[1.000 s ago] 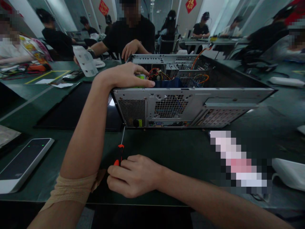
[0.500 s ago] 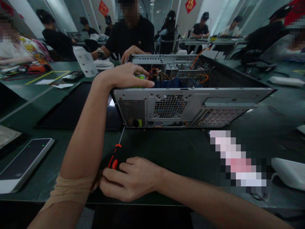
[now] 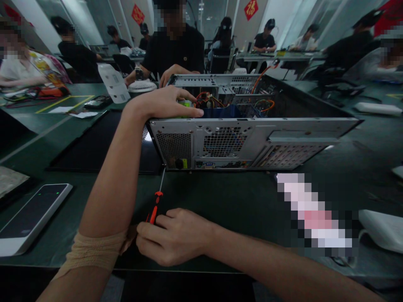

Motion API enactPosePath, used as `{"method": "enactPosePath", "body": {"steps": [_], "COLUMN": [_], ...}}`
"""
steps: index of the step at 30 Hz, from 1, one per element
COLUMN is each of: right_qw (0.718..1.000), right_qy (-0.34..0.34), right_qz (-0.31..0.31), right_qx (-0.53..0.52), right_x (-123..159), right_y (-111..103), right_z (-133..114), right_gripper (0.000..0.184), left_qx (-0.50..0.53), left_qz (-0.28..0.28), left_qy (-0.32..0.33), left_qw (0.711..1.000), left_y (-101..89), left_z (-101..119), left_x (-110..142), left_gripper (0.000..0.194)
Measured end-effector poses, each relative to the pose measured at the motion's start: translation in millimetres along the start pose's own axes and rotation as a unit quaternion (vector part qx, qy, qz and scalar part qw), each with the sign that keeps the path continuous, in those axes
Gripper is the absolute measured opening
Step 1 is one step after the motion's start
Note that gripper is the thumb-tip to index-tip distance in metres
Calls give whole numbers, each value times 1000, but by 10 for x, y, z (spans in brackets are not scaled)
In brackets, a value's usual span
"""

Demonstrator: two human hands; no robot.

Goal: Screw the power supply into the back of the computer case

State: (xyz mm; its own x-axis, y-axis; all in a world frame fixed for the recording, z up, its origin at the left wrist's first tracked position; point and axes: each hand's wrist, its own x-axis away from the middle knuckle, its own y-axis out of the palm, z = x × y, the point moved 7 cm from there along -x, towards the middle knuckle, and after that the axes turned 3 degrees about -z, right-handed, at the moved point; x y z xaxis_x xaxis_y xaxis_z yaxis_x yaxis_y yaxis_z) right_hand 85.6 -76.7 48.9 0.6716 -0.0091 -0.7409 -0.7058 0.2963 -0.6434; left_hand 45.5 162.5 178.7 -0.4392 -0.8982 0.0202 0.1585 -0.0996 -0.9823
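Note:
An open computer case (image 3: 252, 140) lies on its side on the dark green table, its rear panel facing me. My left hand (image 3: 163, 102) rests on the case's top left edge, fingers stretched over the rim next to coloured wires (image 3: 206, 100). My right hand (image 3: 171, 237) is closed round the handle of a red-and-black screwdriver (image 3: 155, 203). The screwdriver's tip touches the bottom left corner of the rear panel. A tan bandage (image 3: 94, 251) wraps my left forearm.
A phone (image 3: 30, 218) lies at the near left and a black side panel (image 3: 94, 144) lies left of the case. White objects (image 3: 380, 230) sit at the right. A person in black (image 3: 176, 46) works across the table; several others sit behind.
My right hand shifted slightly left and back, turning the screwdriver handle while the tip stayed at the case corner. The person opposite moved a small white fan and a paper slightly right.

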Motion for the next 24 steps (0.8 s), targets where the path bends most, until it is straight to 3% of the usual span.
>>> {"method": "enactPosePath", "body": {"steps": [3, 13, 24], "right_qw": [1000, 1000, 1000], "right_qy": [1, 5, 8], "right_qz": [-4, -20, 11], "right_qx": [-1, -7, 8], "right_x": [6, 39, 34], "right_y": [16, 16, -26], "right_z": [7, 70, 86], "right_gripper": [10, 14, 14], "left_qx": [2, 22, 29], "left_qz": [19, 24, 16], "left_qy": [21, 7, 12], "left_qw": [1000, 999, 999], "left_y": [-13, 2, 6], "left_z": [5, -101, -71], "left_x": [-22, -94, -81], "left_gripper": [91, 81, 85]}}
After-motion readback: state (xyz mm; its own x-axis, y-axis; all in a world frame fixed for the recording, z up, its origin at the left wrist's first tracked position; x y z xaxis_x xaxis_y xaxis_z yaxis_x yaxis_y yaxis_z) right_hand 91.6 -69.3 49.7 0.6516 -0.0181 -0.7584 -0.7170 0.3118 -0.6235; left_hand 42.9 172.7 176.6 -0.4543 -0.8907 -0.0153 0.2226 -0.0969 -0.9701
